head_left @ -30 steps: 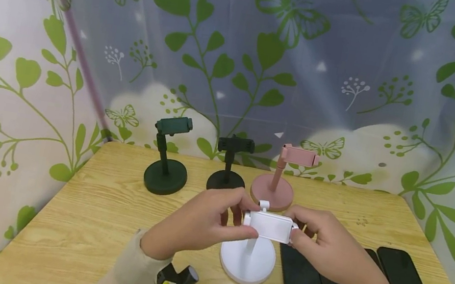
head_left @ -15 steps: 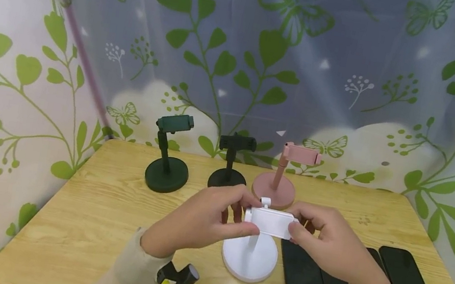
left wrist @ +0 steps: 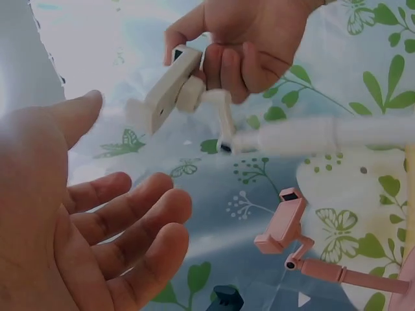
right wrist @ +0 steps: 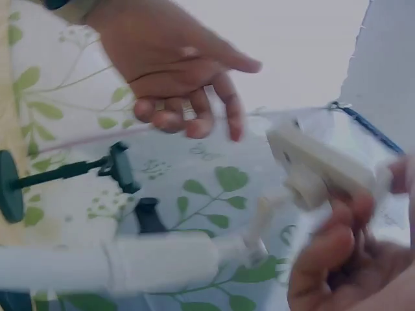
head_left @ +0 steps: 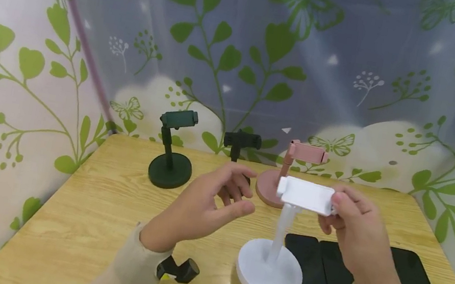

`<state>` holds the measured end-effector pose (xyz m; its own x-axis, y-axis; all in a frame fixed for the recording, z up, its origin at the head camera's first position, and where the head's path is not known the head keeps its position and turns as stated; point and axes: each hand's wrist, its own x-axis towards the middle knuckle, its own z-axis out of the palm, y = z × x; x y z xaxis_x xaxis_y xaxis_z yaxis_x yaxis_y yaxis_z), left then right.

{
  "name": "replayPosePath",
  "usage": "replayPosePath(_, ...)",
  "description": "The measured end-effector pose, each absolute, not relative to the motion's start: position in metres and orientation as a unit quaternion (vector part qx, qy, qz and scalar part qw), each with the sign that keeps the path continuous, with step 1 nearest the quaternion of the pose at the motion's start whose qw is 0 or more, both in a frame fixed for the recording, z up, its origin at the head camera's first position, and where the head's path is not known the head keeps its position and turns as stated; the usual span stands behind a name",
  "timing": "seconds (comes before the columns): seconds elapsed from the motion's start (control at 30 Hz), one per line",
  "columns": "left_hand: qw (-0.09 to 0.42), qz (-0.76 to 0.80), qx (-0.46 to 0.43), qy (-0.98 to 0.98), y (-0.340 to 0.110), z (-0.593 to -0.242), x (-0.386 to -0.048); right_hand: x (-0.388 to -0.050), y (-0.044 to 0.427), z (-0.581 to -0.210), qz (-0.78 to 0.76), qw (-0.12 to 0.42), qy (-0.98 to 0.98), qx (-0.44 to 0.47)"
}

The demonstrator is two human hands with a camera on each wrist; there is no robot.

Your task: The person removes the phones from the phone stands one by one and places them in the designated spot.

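A white phone stand [head_left: 307,196] with a round base is in front of me, its holder turned toward me. My right hand [head_left: 358,232] pinches the right end of that holder between thumb and fingers. The base looks raised off the table, with a shadow beside it, and it overlaps the dark phones in the head view. My left hand [head_left: 210,204] is apart from the stand, to its left, fingers loosely bent and holding nothing. In the left wrist view, the stand's holder [left wrist: 172,91] shows from behind, above the left hand's fingers.
Along the back of the wooden table [head_left: 77,217] stand a dark green phone stand [head_left: 170,172], a black phone stand [head_left: 242,139] and a pink phone stand [head_left: 308,153]. Several black phones [head_left: 305,268] lie at the right. A patterned curtain [head_left: 202,73] hangs behind.
My left hand has let go of the white phone stand and drawn away left. The right hand has lifted the stand up and to the right.
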<state>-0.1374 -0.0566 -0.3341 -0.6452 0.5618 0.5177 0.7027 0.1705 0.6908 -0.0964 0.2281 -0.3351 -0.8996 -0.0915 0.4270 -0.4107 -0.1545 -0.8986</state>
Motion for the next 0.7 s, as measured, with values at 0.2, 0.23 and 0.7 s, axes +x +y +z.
replayPosePath(0.2,0.067,-0.486,-0.418,-0.765,-0.055,-0.334,-0.14,-0.09,0.247,-0.324,0.817,0.248,-0.491,0.173)
replayPosePath(0.23,0.065,-0.487,-0.419,-0.764,-0.055,-0.335,-0.141,-0.091,0.247,-0.321,0.815,0.291,-0.473,0.166)
replayPosePath(0.7,0.046,-0.474,-0.42,-0.772,-0.058,-0.338,-0.142,-0.153,0.271,-0.346,0.465,0.586,-0.66,0.066)
